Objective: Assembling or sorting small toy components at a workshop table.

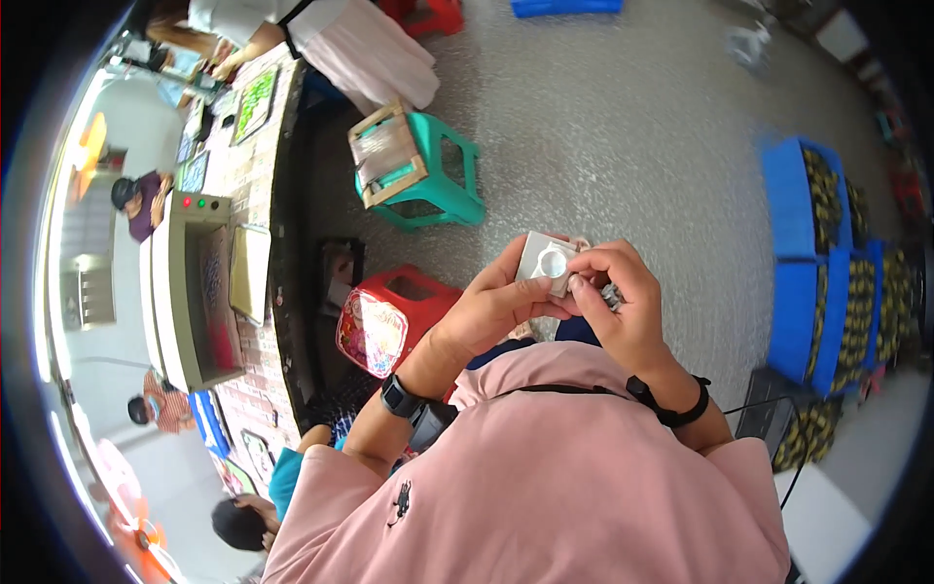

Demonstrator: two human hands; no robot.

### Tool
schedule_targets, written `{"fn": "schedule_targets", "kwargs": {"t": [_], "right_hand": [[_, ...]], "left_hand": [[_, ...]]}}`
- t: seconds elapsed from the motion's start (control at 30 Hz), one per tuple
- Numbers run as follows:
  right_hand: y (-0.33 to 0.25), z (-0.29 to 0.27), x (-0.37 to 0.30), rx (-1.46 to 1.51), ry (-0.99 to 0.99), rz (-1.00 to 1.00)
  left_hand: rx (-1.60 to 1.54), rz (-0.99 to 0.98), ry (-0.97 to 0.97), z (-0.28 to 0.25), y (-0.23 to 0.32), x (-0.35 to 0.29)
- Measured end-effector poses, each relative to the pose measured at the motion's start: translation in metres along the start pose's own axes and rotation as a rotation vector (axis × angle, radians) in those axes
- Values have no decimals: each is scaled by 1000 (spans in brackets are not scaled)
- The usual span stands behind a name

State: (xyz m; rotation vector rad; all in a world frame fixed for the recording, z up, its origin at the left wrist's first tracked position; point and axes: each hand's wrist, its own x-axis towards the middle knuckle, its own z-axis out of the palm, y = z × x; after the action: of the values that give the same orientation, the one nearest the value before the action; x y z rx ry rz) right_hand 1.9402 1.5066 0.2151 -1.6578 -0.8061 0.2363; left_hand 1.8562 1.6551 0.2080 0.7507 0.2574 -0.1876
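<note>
The long bench (259, 355) (brick-patterned on top) bears a boxy machine (175, 302) and several trays (250, 274).

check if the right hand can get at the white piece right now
Likely yes: the left hand holds the white piece and the right hand is at its edge, nothing visible between.

Teal stool (450, 180) carrying wood-framed panel (386, 153), red stool (423, 289) nearby, beige machine (177, 268) on brick-patterned desk (259, 350) at left, blue crates (790, 200) at right.
</note>
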Motion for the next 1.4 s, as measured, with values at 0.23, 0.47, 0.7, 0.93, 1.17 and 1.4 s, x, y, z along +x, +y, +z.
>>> {"fn": "schedule_targets", "kwargs": {"t": [0.23,0.47,0.7,0.93,1.17,1.4], "right_hand": [[48,-35,110,85,-215,-17],[74,-19,162,123,-547,31],[82,51,169,126,-881,76],[77,117,181,6,-1061,-42],[58,230,195,-29,-1189,-192],[45,364,213,-31,-1107,-260]], "left_hand": [[-237,186,256,-4,31,56],[-311,275,648,-33,22,51],[-343,356,834,-52,18,41],[-378,380,719,-94,33,22],[-424,467,724,-174,57,-39],[-461,457,952,-241,93,-122]]}}
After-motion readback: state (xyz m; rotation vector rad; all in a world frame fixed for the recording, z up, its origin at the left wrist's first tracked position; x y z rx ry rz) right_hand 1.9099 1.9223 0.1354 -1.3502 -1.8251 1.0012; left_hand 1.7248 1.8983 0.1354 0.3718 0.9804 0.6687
